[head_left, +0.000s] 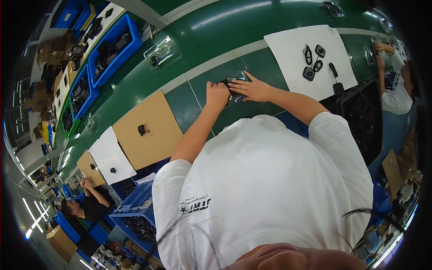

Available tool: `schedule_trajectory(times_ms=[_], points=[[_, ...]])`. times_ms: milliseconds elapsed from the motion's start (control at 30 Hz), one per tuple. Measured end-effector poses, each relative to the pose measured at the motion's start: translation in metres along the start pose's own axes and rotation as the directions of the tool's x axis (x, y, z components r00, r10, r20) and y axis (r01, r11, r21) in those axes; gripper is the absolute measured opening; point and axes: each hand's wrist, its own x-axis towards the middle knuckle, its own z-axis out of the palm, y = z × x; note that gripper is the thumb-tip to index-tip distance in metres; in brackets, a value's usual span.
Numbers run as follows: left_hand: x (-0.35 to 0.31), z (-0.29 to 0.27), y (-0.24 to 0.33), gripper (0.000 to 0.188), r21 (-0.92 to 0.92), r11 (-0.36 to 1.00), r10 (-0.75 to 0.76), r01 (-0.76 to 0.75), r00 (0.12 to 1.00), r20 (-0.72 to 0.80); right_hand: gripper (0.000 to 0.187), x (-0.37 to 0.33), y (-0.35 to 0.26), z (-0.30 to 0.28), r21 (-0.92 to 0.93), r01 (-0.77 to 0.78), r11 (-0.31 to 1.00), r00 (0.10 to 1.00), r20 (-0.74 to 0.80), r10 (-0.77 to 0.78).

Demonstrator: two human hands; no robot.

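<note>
On the green work surface in front of me lies a clear plastic bag point(235, 100) with something dark in it, mostly covered by my hands. My left hand point(217, 95) is closed at the bag's left edge, its curled fingers gripping there beside a dark part. Stretched out flat, the fingers of my right hand point(253, 89) press on the bag from the right. What exactly the bag contains is hidden.
A white sheet point(288, 49) to the right bears black cabled devices point(308, 73). Left lies a brown board point(153, 112) with a small black part point(141, 130). Another bagged item point(162, 53) rests beyond the metal edge. Blue bins point(114, 49) stand far left. Co-workers sit on both sides.
</note>
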Motion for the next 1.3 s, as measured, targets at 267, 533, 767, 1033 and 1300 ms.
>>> schedule_trajectory(times_ms=[267,533,767,1033,1300], points=[[0.012,-0.004,-0.004,0.016,-0.311,0.908,-0.257,0.282,0.959,0.121,0.074,-0.005,-0.016,0.004,-0.036,-0.045,0.998,0.997,-0.057,0.043],[-0.01,0.014,0.005,0.019,-0.461,0.84,-0.33,0.285,0.944,-0.016,0.075,-0.005,-0.046,0.012,-0.005,-0.27,0.963,0.959,-0.094,0.268],[-0.03,0.007,0.009,0.039,-0.242,0.967,-0.153,0.085,0.947,-0.281,0.073,-0.008,-0.027,0.003,-0.057,-0.135,0.989,0.991,-0.01,0.134],[-0.032,0.018,0.019,0.045,-0.29,0.947,-0.198,0.137,0.961,-0.193,0.075,0.009,-0.018,0.03,0.242,-0.23,0.943,0.921,-0.257,0.291],[-0.032,0.023,0.018,0.045,-0.288,0.951,-0.173,0.114,0.967,-0.188,0.084,0.038,-0.042,-0.002,0.494,-0.675,0.549,0.643,0.027,0.766]])
